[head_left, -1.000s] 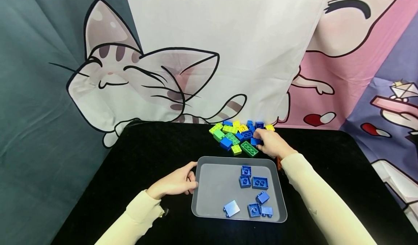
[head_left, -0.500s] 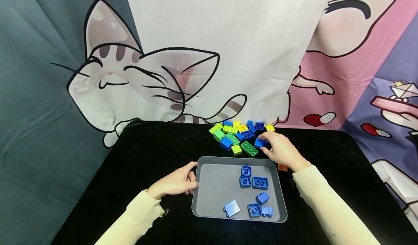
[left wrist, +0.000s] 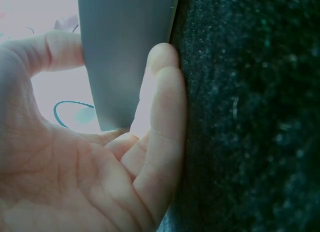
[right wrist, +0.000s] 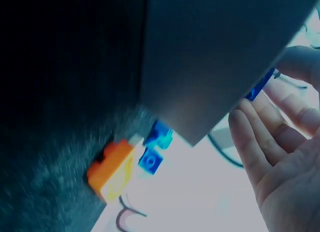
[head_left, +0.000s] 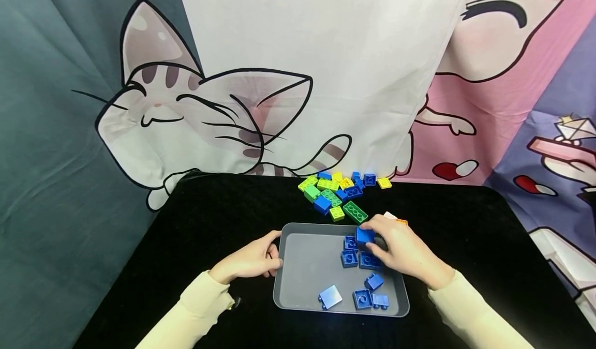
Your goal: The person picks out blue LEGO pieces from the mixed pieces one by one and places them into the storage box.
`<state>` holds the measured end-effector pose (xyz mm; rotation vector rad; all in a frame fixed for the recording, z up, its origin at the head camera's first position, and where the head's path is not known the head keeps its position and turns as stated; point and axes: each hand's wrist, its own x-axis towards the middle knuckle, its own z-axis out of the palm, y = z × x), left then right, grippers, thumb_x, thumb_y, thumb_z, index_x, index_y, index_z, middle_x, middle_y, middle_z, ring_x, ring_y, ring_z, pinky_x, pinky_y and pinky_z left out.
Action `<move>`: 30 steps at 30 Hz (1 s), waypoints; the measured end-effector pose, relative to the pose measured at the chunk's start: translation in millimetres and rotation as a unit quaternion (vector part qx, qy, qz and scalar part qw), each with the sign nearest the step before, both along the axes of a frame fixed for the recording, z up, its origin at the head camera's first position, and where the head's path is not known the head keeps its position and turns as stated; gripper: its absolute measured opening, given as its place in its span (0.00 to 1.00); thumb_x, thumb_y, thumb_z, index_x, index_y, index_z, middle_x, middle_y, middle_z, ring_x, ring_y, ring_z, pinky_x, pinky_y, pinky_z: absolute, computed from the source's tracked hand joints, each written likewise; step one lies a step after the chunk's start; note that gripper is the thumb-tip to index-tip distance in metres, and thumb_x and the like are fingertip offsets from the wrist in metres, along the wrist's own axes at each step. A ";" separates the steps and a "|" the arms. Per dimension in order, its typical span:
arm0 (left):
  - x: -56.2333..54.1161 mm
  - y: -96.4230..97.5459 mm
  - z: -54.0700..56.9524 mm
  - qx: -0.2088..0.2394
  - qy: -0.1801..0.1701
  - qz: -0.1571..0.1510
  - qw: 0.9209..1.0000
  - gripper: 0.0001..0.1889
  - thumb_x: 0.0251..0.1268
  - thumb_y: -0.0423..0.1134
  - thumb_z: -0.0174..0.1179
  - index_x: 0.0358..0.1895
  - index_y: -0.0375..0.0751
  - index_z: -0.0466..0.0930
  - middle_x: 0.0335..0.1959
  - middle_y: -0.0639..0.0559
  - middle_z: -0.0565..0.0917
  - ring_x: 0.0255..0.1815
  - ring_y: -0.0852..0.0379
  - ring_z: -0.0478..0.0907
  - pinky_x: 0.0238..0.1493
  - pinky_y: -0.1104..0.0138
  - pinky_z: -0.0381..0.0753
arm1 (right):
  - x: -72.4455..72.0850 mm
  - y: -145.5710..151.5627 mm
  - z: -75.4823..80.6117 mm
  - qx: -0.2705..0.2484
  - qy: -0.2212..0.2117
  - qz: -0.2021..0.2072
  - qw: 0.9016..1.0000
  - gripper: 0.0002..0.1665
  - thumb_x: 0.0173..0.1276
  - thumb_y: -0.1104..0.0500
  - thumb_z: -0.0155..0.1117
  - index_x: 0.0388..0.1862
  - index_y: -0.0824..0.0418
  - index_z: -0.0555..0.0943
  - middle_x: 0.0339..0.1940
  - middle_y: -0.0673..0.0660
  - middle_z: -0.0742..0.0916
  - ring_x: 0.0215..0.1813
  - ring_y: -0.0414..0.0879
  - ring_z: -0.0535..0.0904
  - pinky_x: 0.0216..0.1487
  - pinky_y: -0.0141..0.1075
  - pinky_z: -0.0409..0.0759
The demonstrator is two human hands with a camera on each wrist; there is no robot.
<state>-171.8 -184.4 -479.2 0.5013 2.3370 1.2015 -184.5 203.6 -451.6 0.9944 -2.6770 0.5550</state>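
A grey tray (head_left: 304,269) lies on the black-covered table, with several blue toy bricks in its right half. My left hand (head_left: 253,256) grips the tray's left edge, thumb at the rim and fingers against the outer wall, as the left wrist view shows closely. Over the tray's back right corner, my right hand (head_left: 404,248) pinches a blue building brick (head_left: 364,237) between thumb and fingers. Beneath that brick, a blue brick (head_left: 370,260) is partly covered. In the right wrist view, the tray wall hides most of the held brick (right wrist: 260,86).
Behind the tray sits a pile of loose bricks, with a dark green brick (head_left: 355,212), a blue brick (head_left: 322,205) and a yellow brick (head_left: 384,183) among them. An orange brick (right wrist: 112,167) lies near the tray's back right corner. A printed cloth (head_left: 372,80) hangs behind the table.
My right hand has taken a blue brick from the pile's right side and brought it toward me, over the tray's back right corner. My left hand and the tray have stayed put.
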 end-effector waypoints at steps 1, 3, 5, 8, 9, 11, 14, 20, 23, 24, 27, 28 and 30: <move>0.1 0.0 0.1 0.000 -0.001 0.000 1.000 0.40 0.66 0.35 0.61 0.81 0.43 0.57 0.32 0.49 0.83 0.30 0.55 0.86 0.32 0.63 0.86 | 4.7 -1.0 -0.6 -0.001 -0.006 0.005 1.000 0.22 0.63 0.56 0.77 0.56 0.55 0.83 0.49 0.48 0.87 0.47 0.39 0.84 0.53 0.42 0.88; 0.4 0.1 0.6 0.000 -0.002 0.001 1.000 0.40 0.65 0.36 0.61 0.81 0.43 0.57 0.32 0.49 0.83 0.30 0.55 0.86 0.32 0.63 0.86 | 13.8 -3.0 -1.4 -0.006 -0.017 0.016 1.000 0.22 0.64 0.56 0.77 0.56 0.54 0.83 0.50 0.47 0.87 0.48 0.37 0.84 0.54 0.42 0.88; 0.5 0.0 0.8 0.001 -0.001 0.001 1.000 0.40 0.65 0.36 0.61 0.81 0.43 0.57 0.32 0.49 0.83 0.30 0.55 0.86 0.32 0.63 0.86 | 22.3 -5.1 -1.4 -0.011 -0.025 0.026 0.999 0.23 0.64 0.56 0.77 0.57 0.53 0.83 0.51 0.46 0.87 0.49 0.37 0.84 0.54 0.42 0.88; 0.7 -0.4 0.5 0.000 0.001 0.001 1.000 0.40 0.65 0.36 0.61 0.80 0.43 0.57 0.32 0.49 0.83 0.29 0.55 0.85 0.32 0.63 0.86 | 33.0 -8.8 -1.3 -0.013 -0.026 0.039 0.999 0.24 0.63 0.56 0.78 0.57 0.52 0.83 0.51 0.45 0.87 0.49 0.36 0.84 0.53 0.41 0.89; 0.7 -0.5 0.2 0.000 0.002 0.001 1.000 0.40 0.65 0.36 0.61 0.80 0.43 0.57 0.32 0.49 0.83 0.29 0.55 0.85 0.32 0.63 0.86 | 36.1 -10.2 -1.2 -0.013 -0.025 0.044 0.999 0.24 0.62 0.56 0.78 0.57 0.52 0.82 0.51 0.46 0.87 0.49 0.36 0.84 0.53 0.41 0.89; 0.8 -0.7 -0.7 -0.001 0.002 0.001 1.000 0.40 0.65 0.36 0.61 0.80 0.43 0.57 0.32 0.49 0.83 0.29 0.55 0.85 0.32 0.63 0.86 | 41.7 -12.8 -1.3 -0.011 -0.022 0.049 0.999 0.25 0.62 0.55 0.78 0.57 0.51 0.82 0.51 0.45 0.87 0.50 0.35 0.84 0.53 0.40 0.89; 0.9 -0.7 -1.9 0.000 0.002 0.002 1.000 0.40 0.65 0.35 0.61 0.80 0.43 0.57 0.32 0.49 0.83 0.29 0.55 0.85 0.32 0.63 0.86 | 48.3 -16.9 -1.4 -0.011 -0.023 0.058 0.998 0.25 0.62 0.55 0.79 0.57 0.50 0.82 0.52 0.44 0.86 0.50 0.35 0.83 0.54 0.41 0.88; 1.0 -0.1 -2.4 -0.003 0.004 0.002 1.000 0.40 0.65 0.35 0.61 0.80 0.43 0.57 0.32 0.49 0.83 0.29 0.55 0.85 0.31 0.63 0.86 | 56.2 -21.9 -2.7 -0.013 -0.031 0.073 0.997 0.26 0.61 0.55 0.79 0.58 0.50 0.82 0.53 0.44 0.86 0.50 0.36 0.84 0.54 0.42 0.89; 0.9 0.3 -2.2 -0.005 0.007 0.000 1.000 0.40 0.65 0.35 0.61 0.80 0.43 0.57 0.32 0.50 0.83 0.29 0.56 0.85 0.31 0.63 0.86 | 58.4 -23.3 -4.0 -0.012 -0.037 0.077 0.996 0.26 0.61 0.55 0.79 0.58 0.50 0.82 0.53 0.44 0.87 0.51 0.36 0.84 0.54 0.42 0.88; 0.8 0.4 -2.1 -0.005 0.007 -0.001 1.000 0.40 0.65 0.35 0.61 0.80 0.43 0.57 0.32 0.50 0.83 0.29 0.56 0.85 0.31 0.63 0.86 | 59.2 -23.6 -4.4 -0.011 -0.039 0.076 0.996 0.26 0.61 0.54 0.79 0.58 0.50 0.82 0.54 0.44 0.86 0.51 0.36 0.84 0.55 0.42 0.88; 0.8 0.5 -1.7 -0.006 0.009 -0.002 1.000 0.40 0.65 0.35 0.61 0.80 0.42 0.57 0.32 0.50 0.83 0.29 0.56 0.85 0.31 0.63 0.86 | 61.8 -23.6 -6.1 -0.002 -0.043 0.075 0.996 0.32 0.61 0.49 0.79 0.64 0.50 0.80 0.61 0.46 0.84 0.57 0.38 0.83 0.58 0.43 0.87; 0.7 0.5 -1.6 -0.006 0.009 -0.003 1.000 0.40 0.65 0.35 0.61 0.80 0.42 0.57 0.32 0.50 0.83 0.29 0.56 0.85 0.31 0.63 0.86 | 62.9 -23.3 -6.4 0.002 -0.044 0.075 0.996 0.36 0.61 0.46 0.79 0.67 0.49 0.78 0.65 0.47 0.82 0.61 0.39 0.82 0.60 0.45 0.86; 0.6 0.5 -1.5 -0.006 0.009 -0.003 1.000 0.40 0.65 0.35 0.61 0.80 0.42 0.57 0.32 0.50 0.83 0.29 0.56 0.85 0.31 0.63 0.86 | 65.1 -22.2 -7.3 0.009 -0.042 0.078 0.996 0.45 0.60 0.40 0.78 0.74 0.48 0.73 0.74 0.50 0.77 0.68 0.43 0.78 0.64 0.49 0.84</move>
